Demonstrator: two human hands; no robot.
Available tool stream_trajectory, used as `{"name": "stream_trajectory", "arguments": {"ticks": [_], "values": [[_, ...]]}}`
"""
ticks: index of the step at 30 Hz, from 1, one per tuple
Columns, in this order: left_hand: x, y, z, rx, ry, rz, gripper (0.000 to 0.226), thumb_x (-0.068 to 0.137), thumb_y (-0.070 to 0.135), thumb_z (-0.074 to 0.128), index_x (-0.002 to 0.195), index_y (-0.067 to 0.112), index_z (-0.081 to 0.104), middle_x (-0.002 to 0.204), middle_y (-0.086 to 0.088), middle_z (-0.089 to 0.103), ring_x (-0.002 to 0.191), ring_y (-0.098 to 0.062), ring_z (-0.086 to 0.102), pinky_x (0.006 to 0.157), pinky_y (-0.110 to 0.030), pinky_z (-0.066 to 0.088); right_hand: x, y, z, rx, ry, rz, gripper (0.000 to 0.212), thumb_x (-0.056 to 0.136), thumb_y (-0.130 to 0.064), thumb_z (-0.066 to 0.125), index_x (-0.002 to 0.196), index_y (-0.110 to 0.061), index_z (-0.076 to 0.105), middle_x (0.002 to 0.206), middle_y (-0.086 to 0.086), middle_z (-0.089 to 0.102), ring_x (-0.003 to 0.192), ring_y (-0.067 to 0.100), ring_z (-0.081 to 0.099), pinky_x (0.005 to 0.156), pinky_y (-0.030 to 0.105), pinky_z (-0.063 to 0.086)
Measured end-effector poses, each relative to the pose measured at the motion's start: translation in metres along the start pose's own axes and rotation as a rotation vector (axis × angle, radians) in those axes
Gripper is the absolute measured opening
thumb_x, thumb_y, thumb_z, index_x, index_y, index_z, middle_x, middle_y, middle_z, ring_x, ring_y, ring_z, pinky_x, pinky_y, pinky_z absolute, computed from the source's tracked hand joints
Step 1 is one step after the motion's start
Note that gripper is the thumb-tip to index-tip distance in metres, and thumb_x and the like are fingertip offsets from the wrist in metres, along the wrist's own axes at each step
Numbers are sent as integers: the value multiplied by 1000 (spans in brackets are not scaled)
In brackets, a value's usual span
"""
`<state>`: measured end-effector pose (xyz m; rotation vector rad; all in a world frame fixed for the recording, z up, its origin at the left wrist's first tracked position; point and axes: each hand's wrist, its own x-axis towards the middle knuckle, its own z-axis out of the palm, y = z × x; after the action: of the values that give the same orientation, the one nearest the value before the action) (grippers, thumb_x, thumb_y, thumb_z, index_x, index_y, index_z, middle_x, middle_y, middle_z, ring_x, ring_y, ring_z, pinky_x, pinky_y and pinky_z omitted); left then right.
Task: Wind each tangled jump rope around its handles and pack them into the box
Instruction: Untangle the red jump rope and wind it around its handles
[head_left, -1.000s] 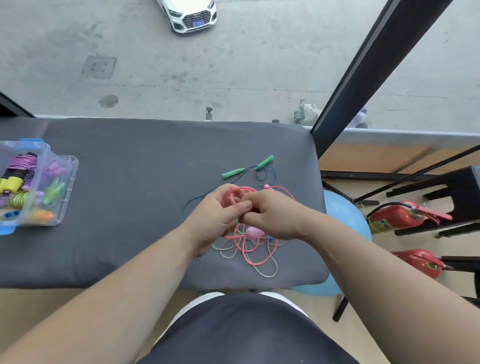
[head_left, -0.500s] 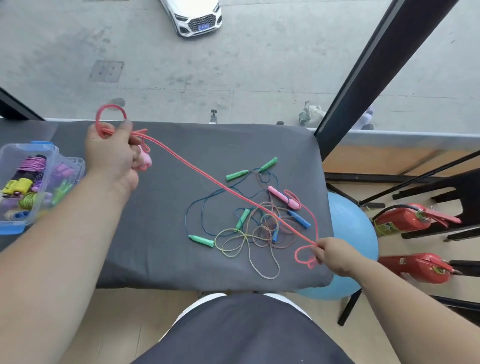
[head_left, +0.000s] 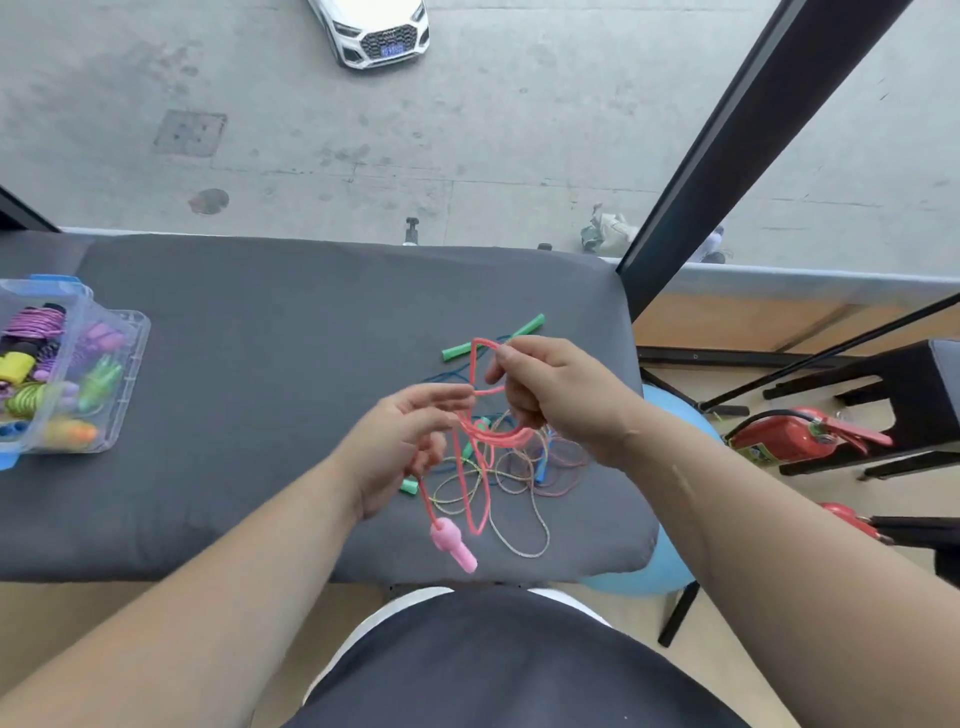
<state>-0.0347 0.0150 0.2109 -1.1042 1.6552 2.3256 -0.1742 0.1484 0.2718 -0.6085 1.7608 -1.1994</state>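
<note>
Hands meet in the middle of the frame, above the grey table (head_left: 260, 415). The left hand (head_left: 410, 447) curls its fingers round the pink rope (head_left: 480, 439). The right hand (head_left: 550, 395) pinches a loop of it. A pink handle (head_left: 452, 543) hangs below. The box (head_left: 127, 364) sits at the left edge.

Indoor room on upper floor, likely exercise or activity space. Full-height window with black frame (head_left: 753, 130) looks down on concrete pavement (head_left: 519, 130) and white car (head_left: 374, 31). Grey padded worktop (head_left: 234, 389) stands against glass. Blue exercise ball (head_left: 670, 571) at its right corner, on pale wood floor (head_left: 78, 608). Red fire extinguishers (head_left: 779, 441) lie near black stool (head_left: 909, 384). Clear box (head_left: 130, 364) of wound jump ropes (head_left: 36, 327) at left.
</note>
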Motion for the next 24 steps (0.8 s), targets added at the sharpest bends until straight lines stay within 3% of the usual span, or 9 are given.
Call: {"name": "stream_trajectory", "arguments": {"ticks": [3, 5, 7, 9, 15, 18, 20, 22, 24], "values": [[-11, -2, 20, 177, -170, 28, 40, 72, 11, 64, 109, 22, 74, 83, 11, 69, 51, -10, 42, 53, -26, 37, -1, -3, 5, 119, -15, 14, 28, 109, -19, 37, 90, -5, 53, 52, -4, 34, 46, 13, 34, 52, 26, 32], [-14, -5, 28, 423, -215, 64, 19, 84, 19, 74, 103, 23, 73, 58, 20, 55, 52, -2, 42, 90, -35, 43, -2, -4, 5, 205, -12, 41, 25, 109, -18, 36, 95, -6, 54, 57, 1, 33, 48, 14, 36, 54, 28, 32], [-8, -14, 29, 599, -226, 102, 5, 95, 24, 71, 96, 20, 71, 50, 25, 51, 51, 2, 44, 115, -24, 20, -2, -7, 3, 288, 40, 61, 24, 108, -17, 37, 95, -9, 55, 60, 3, 34, 50, 15, 41, 54, 27, 36], [-3, -21, 30, 696, -172, 124, 16, 97, 27, 67, 84, 19, 70, 51, 21, 51, 52, 1, 44, 102, -11, 25, -1, -13, -2, 426, 131, 63, 23, 107, -16, 38, 92, -12, 55, 57, 1, 33, 50, 15, 40, 52, 26, 32], [1, -38, -1, 689, 21, -40, 28, 101, 33, 59, 79, 18, 69, 79, -1, 70, 70, -7, 60, 82, -42, 59, 9, -40, -56, 790, 459, -27, 18, 105, -19, 46, 91, -14, 56, 53, -3, 41, 49, 14, 49, 45, 22, 37], [-4, -21, 0, 636, 79, 64, 42, 106, 29, 50, 68, 13, 60, 64, 5, 66, 61, -6, 62, 69, -32, 50, 11, -34, -77, 864, 517, -76, 21, 104, -30, 50, 107, -11, 58, 88, 9, 70, 88, 26, 72, 72, 32, 59], [-7, -1, 10, 496, 81, 112, 46, 108, 25, 47, 65, 10, 56, 60, -7, 63, 44, -2, 49, 52, -25, 36, 12, -19, -74, 783, 480, 23, 26, 100, -35, 56, 111, -11, 57, 115, 13, 68, 112, 29, 66, 88, 36, 58], [-10, 19, 17, 403, 61, 164, 45, 108, 25, 48, 68, 7, 59, 69, -34, 60, 41, -11, 35, 46, -26, 25, 9, 2, -56, 550, 359, 143, 25, 98, -36, 58, 109, -13, 60, 118, 10, 65, 121, 31, 61, 93, 37, 56], [-15, 39, 24, 420, 42, 228, 42, 107, 24, 50, 73, 2, 62, 72, -36, 63, 41, -13, 32, 44, -24, 26, 1, 21, -30, 304, 174, 163, 29, 99, -38, 57, 108, -12, 66, 115, 9, 69, 119, 27, 63, 98, 38, 52]]}}
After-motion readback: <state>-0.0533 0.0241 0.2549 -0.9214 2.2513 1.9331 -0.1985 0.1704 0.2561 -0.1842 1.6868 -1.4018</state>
